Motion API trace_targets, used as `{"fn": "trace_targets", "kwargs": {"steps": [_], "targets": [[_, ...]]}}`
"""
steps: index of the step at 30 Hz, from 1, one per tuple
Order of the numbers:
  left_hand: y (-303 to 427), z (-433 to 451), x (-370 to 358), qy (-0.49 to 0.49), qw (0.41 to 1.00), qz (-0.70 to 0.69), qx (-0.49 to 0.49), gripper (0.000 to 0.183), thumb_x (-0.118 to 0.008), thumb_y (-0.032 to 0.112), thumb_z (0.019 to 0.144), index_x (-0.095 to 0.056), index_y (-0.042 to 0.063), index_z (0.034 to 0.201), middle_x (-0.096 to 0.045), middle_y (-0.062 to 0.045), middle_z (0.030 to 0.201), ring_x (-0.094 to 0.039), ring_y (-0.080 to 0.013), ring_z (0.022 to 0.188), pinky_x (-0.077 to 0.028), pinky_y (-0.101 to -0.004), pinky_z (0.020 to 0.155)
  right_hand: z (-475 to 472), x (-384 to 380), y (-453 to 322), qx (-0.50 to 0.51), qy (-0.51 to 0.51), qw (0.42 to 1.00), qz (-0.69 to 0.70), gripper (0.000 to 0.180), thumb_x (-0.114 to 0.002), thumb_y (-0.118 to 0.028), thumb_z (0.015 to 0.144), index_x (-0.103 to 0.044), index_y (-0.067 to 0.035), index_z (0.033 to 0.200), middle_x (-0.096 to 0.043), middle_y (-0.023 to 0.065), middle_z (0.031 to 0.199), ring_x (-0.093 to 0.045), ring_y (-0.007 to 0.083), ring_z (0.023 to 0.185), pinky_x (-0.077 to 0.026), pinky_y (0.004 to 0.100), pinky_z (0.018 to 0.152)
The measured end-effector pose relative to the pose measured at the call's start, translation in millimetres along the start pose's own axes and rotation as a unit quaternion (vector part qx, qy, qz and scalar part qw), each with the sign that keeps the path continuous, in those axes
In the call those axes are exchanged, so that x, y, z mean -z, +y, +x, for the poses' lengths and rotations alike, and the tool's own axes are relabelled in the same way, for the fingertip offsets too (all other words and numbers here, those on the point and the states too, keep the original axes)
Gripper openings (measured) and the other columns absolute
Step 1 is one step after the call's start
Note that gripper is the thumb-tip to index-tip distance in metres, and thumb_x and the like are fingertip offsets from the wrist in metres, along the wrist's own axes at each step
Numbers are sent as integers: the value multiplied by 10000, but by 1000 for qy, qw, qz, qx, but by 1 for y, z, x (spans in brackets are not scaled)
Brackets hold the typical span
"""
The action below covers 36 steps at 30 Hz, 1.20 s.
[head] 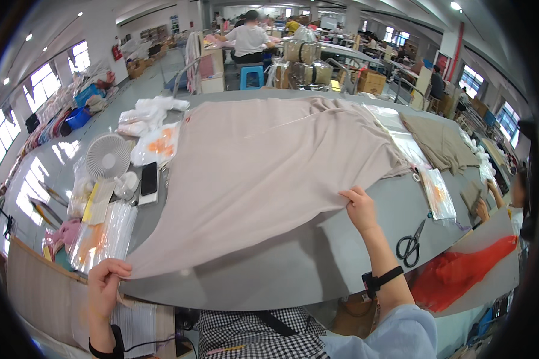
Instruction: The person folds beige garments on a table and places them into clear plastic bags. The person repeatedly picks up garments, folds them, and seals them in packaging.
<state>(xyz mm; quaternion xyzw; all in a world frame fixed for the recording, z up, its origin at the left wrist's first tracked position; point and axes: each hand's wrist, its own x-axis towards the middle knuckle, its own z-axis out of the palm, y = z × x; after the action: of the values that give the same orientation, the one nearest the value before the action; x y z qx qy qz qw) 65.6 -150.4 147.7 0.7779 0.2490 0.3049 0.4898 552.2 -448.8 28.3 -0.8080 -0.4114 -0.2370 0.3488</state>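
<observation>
A large piece of thin pale pink-beige cloth (pixel 251 166) is spread over the grey tabletop (pixel 278 273). My left hand (pixel 105 280) pinches its near left corner at the table's front edge. Farther right, my right hand (pixel 360 208) grips the near edge between thumb and fingers, and the edge is pulled taut between the two hands. Toward the back right the cloth lies bunched in folds. Black-handled scissors (pixel 411 246) rest on the table to the right of my right forearm.
Left of the cloth are a white fan (pixel 108 156), a smartphone (pixel 149 178) and clear plastic bags (pixel 112 233). On the right lie a folded olive-brown cloth (pixel 435 139) and a packaged bag (pixel 438 193). A co-worker's hands (pixel 483 210) are at the right edge, near red fabric (pixel 458 273).
</observation>
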Motion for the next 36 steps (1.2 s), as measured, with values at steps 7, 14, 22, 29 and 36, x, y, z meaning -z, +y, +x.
{"fn": "trace_targets", "kwargs": {"steps": [7, 14, 22, 29, 36], "targets": [[-15, 17, 30, 42, 952, 293, -73, 172, -573, -110, 751, -634, -10, 876, -612, -94, 854, -614, -165, 759, -503, -274, 661, 15, 21, -24, 76, 11, 996, -49, 147, -638, 20, 667, -639, -82, 773, -566, 59, 750, -587, 263, 726, -475, 375, 593], [-39, 12, 129, 197, 958, 208, -32, 139, -507, -8, 907, -632, 7, 965, -569, -10, 862, -501, -66, 687, -410, -195, 617, 12, -16, 4, 11, 68, 996, -50, 193, -613, -14, 697, -667, -151, 822, -593, 80, 757, -572, 303, 632, -469, 390, 578], [-36, -8, 124, 199, 952, 222, 71, 89, -507, 12, 922, -586, 3, 960, -539, -10, 802, -483, -74, 701, -389, -190, 651, -7, 18, 31, -81, 131, 965, -211, 447, -610, -2, 692, -665, -184, 1097, -602, 91, 961, -589, 274, 887, -449, 418, 714], [-44, 4, 162, 186, 959, 201, -67, 110, -482, 65, 964, -582, 18, 960, -505, -2, 810, -485, -74, 762, -403, -203, 682, -38, -68, -83, 99, -127, 987, -32, 423, -612, -25, 723, -621, -177, 1118, -555, 66, 1044, -570, 257, 936, -464, 409, 771], [-75, 1, 142, 169, 922, 348, 12, 174, -419, 78, 918, -569, 53, 835, -496, 2, 747, -469, -96, 792, -384, -250, 665, 54, 13, -169, 224, -115, 957, 146, 171, -564, -61, 798, -621, -84, 957, -570, 114, 910, -606, 327, 823, -496, 430, 679]]}}
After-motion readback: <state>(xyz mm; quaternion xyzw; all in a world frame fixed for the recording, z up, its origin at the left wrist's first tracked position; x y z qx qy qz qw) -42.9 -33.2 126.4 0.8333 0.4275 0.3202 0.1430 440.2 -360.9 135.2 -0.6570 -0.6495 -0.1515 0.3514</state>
